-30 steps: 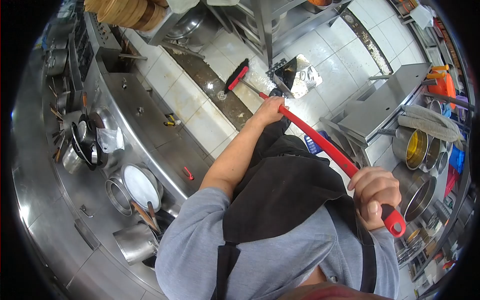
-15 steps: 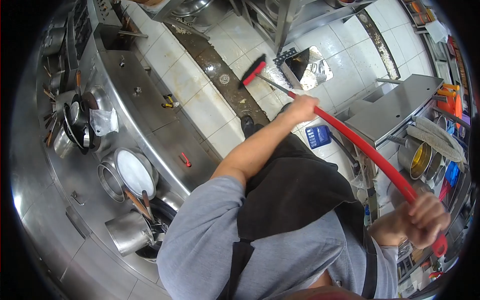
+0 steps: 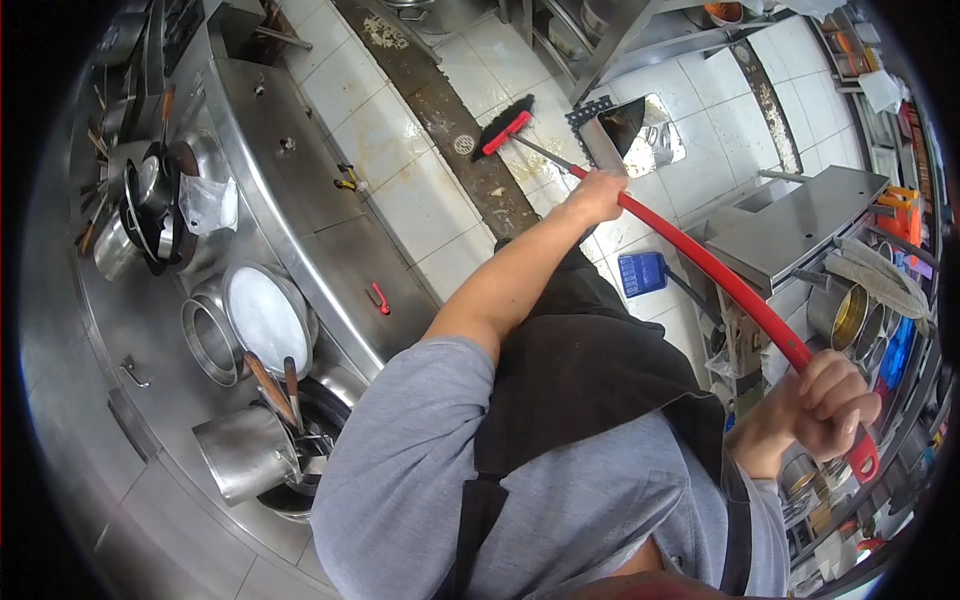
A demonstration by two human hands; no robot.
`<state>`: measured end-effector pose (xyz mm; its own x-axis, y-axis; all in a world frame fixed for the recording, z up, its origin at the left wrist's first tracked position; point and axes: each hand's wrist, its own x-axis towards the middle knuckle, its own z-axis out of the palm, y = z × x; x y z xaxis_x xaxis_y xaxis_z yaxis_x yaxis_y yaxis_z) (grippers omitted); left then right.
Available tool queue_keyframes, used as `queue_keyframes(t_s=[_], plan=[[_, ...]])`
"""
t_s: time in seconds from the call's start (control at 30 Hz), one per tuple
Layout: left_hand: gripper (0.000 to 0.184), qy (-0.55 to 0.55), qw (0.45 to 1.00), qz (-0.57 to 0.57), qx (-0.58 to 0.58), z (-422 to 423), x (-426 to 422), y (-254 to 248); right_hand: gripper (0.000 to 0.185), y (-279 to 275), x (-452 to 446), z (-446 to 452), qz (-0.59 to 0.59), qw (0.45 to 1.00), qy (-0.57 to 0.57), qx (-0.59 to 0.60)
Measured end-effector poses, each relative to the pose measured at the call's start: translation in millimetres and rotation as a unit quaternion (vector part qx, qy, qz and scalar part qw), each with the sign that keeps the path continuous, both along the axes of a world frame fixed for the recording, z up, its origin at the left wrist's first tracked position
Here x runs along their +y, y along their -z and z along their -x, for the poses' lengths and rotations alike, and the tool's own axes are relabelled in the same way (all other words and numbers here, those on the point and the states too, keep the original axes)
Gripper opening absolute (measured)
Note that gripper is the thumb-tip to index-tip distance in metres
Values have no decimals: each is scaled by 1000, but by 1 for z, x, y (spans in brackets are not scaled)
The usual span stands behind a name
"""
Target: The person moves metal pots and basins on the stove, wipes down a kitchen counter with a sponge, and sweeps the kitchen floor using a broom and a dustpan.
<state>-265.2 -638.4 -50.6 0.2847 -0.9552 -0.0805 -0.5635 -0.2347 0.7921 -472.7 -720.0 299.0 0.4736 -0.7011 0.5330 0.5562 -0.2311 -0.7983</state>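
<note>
A broom with a long red handle (image 3: 710,262) runs slantwise across in front of me. Its red head with black bristles (image 3: 505,130) rests at the edge of a dark floor channel (image 3: 435,100), near a small round drain (image 3: 464,145). My left hand (image 3: 600,195) is closed around the lower part of the handle. Higher up, close to the handle's end, my right hand (image 3: 835,400) grips it too. A blue dustpan (image 3: 640,273) lies on the white tiles right of my legs. Beyond my left hand is an open floor pit (image 3: 625,135) with a metal rim.
Along the left runs a steel counter (image 3: 290,180) bearing pots, pans and a metal bowl (image 3: 268,318). To the right stands a steel bench (image 3: 800,225), with shelves of pots beyond it. A steel rack's legs (image 3: 620,50) stand at the top.
The broom head has shifted left over the tiles, closer to the round drain. My right hand has moved up and slightly left with the handle's end. The whole view has shifted a little.
</note>
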Motion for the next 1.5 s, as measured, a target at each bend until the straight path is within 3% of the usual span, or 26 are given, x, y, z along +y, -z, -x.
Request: queue_keyframes(t_s=[0.07, 0.17, 0.23, 0.3, 0.4, 0.5, 0.57, 0.63, 0.67, 0.73, 0.77, 0.8, 0.83, 0.9, 0.97, 1.03, 1.07, 1.17, 1.33, 1.37, 1.43, 1.5], plan=[[10, -15, 1000, 20, 3, -4, 12, 0, 23, -2, 16, -8, 5, 999, -40, 3], [10, -44, 997, 65, -26, 16, 14, -3, 24, -28, 32, 14, -14, 1000, -12, 1], [13, 20, 998, 28, 43, 37, 28, -27, 25, -48, 42, 35, 1, 1000, -7, 14], [16, 66, 996, 45, 49, 61, 32, -21, 23, -67, 53, 48, 42, 999, -11, 29], [12, 32, 996, 71, 50, 62, 56, -57, 23, -86, 63, 58, 68, 997, -22, 28], [13, 1, 999, 37, 11, 35, 84, -86, 23, -99, 66, 49, 44, 991, -125, -16], [13, -52, 998, 26, -15, 10, 102, -93, 26, -91, 70, 28, 39, 984, -171, -45], [12, -143, 988, 50, -43, -26, 122, -70, 28, -72, 66, 14, 31, 996, -74, -28], [11, -154, 986, 45, -54, -52, 144, -81, 31, -54, 74, -10, 25, 996, -82, -37], [10, -251, 957, 77, -122, -95, 177, -43, 30, -12, 107, -69, -13, 998, -68, -1], [12, -298, 942, 13, -152, -114, 193, -13, 27, 9, 127, -97, 41, 996, -32, 74], [14, -364, 918, -40, -154, -122, 211, -2, 22, 24, 147, -118, -34, 993, -74, 86], [16, -427, 886, -89, -156, -129, 228, 7, 20, 49, 146, -132, -16, 983, -167, 71], [18, -415, 890, -151, -117, -137, 251, 51, 20, 59, 159, -152, -26, 971, -209, 110], [16, -447, 882, -145, -34, -114, 260, 48, 20, 49, 146, -154, -22, 958, -261, 116], [14, -416, 901, -95, -72, -87, 251, 36, 22, 28, 122, -152, -18, 953, -285, 104], [11, -442, 894, -61, -33, -71, 238, 43, 22, 15, 109, -149, -23, 946, -308, 101], [8, -454, 890, -40, 7, -33, 193, 35, 22, -22, 70, -139, -34, 924, -371, 86], [17, -441, 898, -8, 1, 7, 144, -34, 25, -49, -33, -133, -4, 883, -470, -11], [17, -451, 892, -9, 7, 16, 139, -47, 27, -58, -46, -132, -3, 881, -472, -28], [16, -473, 881, 0, -26, 32, 131, -65, 29, -70, -57, -143, -44, 799, -597, -65], [14, -535, 844, -21, -44, 45, 145, -64, 29, -55, -62, -148, -32, 803, -592, -52]])
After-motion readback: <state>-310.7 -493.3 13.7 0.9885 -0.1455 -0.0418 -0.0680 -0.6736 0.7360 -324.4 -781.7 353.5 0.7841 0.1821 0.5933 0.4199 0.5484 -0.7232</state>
